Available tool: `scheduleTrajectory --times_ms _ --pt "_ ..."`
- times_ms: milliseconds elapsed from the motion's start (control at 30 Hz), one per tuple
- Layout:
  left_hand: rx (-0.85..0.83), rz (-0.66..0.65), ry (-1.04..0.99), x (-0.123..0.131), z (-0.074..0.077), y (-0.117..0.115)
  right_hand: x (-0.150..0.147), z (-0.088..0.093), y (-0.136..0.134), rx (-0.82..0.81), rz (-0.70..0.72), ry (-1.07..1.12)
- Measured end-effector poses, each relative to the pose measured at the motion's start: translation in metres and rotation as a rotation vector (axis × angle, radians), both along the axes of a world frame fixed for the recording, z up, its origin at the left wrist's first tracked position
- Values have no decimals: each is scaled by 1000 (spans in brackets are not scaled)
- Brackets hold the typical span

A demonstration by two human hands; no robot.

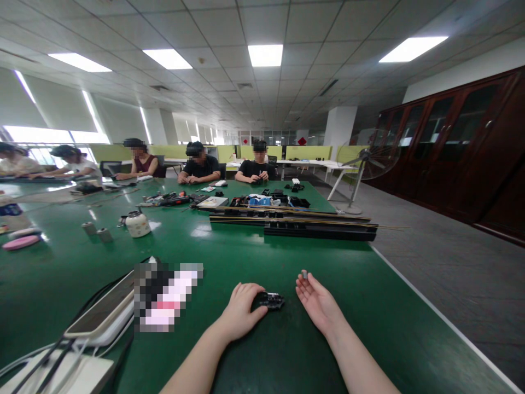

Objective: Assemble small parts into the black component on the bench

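Observation:
My left hand (243,311) rests on the green table with thumb and fingers closed around one end of a small black plastic part (274,300). That part lies low against the tabletop, and its far end sticks out to the right, showing a pale patch on top. To the right of it, my right hand (319,304) is turned palm up. Between its thumb and fingertips it pinches a small grey block (304,274), metallic in look. The two hands are apart.
Long black rails with thin rods (320,232) lie across the table ahead. On the left are a phone-like device (104,306) with cables, a white jar (138,224), grey cylinders (104,235) and a pink disc (21,242). Several people sit beyond. A fan (364,156) stands at right.

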State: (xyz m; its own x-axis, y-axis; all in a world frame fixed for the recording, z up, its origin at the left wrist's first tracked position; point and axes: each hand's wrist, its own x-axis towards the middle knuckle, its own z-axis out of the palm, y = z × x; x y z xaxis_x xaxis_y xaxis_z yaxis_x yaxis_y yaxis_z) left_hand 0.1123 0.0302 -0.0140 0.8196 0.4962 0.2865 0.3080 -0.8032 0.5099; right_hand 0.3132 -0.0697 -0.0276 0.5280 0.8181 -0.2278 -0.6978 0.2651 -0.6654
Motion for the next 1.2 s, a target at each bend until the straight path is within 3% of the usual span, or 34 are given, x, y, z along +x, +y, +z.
scheduleTrajectory --times_ms 700,1200 --pt "4 3 -4 0 -3 1 -1 5 -1 18 3 74" --pt "-12 10 1 1 -3 1 -9 8 -2 -6 4 -102"
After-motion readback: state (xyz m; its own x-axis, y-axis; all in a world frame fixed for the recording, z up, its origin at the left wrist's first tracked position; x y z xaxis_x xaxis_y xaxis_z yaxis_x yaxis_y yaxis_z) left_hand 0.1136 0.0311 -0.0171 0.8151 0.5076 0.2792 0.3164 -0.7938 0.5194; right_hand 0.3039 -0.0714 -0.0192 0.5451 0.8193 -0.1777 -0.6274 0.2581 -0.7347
